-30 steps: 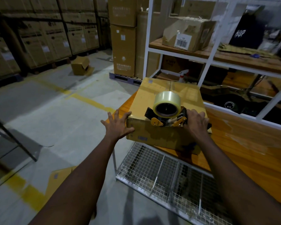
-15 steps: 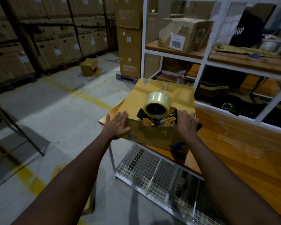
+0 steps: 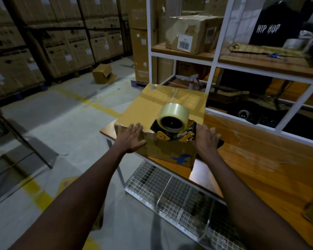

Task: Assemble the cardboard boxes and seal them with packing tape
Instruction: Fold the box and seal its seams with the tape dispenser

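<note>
Person's left hand (image 3: 132, 138) flat, fingers straight, pressing the near-left top edge of cardboard box (image 3: 148, 109). Right hand (image 3: 207, 139) wrapped round the handle of tape dispenser (image 3: 172, 136), which sits on the box's near top edge with tape roll (image 3: 173, 117) on top. Box sits on the corner of wooden table (image 3: 260, 159). Wire basket (image 3: 170, 193) underneath, white shelving (image 3: 213, 64) behind.

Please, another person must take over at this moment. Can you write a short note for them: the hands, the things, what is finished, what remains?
Left hand: open, pressing flat on the near left corner of the cardboard box.
Right hand: grips the tape dispenser at the box's near top edge.
The box sits on the wooden table, flaps closed.
Done: a tape strip seems laid along the top seam.
Left: bring it over the near edge, cut, press down.
</note>
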A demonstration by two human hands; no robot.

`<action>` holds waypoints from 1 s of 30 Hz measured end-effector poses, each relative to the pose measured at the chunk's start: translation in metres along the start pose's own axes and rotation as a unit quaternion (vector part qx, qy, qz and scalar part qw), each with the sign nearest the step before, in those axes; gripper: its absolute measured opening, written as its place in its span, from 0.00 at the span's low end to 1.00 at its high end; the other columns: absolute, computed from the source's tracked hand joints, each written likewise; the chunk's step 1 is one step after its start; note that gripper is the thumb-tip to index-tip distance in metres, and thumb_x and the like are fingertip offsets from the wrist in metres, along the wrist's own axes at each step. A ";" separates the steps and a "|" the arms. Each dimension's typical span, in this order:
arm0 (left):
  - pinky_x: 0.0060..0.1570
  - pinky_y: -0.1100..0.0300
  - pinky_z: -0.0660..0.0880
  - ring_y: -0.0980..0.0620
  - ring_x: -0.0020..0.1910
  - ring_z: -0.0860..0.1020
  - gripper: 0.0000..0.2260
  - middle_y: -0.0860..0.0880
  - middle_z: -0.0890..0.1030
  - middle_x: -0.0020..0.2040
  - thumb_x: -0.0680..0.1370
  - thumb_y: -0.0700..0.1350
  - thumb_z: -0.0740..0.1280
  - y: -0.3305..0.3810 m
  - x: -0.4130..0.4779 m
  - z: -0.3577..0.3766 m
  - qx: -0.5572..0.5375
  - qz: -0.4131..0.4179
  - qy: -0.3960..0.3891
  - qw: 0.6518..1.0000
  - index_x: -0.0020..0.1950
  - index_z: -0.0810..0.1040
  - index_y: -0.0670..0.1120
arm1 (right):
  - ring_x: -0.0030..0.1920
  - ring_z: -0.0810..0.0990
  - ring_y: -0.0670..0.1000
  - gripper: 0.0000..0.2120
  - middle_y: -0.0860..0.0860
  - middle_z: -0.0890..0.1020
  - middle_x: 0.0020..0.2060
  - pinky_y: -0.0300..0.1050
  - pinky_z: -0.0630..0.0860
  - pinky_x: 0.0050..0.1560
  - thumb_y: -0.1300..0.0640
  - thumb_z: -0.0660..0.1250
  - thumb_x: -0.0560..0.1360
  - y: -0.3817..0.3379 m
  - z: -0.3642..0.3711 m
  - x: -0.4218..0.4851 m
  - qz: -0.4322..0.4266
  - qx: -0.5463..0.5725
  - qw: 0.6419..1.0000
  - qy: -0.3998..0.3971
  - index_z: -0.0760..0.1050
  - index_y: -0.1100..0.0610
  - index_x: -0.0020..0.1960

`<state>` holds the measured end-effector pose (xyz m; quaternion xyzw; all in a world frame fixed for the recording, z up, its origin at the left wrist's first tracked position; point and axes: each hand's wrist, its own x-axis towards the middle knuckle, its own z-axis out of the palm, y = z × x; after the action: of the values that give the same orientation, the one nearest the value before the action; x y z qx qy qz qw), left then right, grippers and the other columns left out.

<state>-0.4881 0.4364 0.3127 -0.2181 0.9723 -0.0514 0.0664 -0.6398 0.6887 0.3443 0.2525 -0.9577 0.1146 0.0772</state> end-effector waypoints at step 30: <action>0.74 0.37 0.51 0.45 0.79 0.54 0.42 0.46 0.51 0.81 0.73 0.70 0.38 0.128 -0.002 -0.029 0.005 0.072 0.025 0.997 0.81 0.51 0.47 | 0.63 0.68 0.63 0.18 0.54 0.74 0.59 0.57 0.65 0.57 0.61 0.72 0.72 0.131 -0.018 -0.056 0.077 0.060 0.995 -0.021 0.72 0.55 0.60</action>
<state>-0.5439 0.5546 0.3250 -0.1460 0.9865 -0.0568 0.0472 -0.6556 0.8303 0.3261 0.1847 -0.9671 0.1718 0.0324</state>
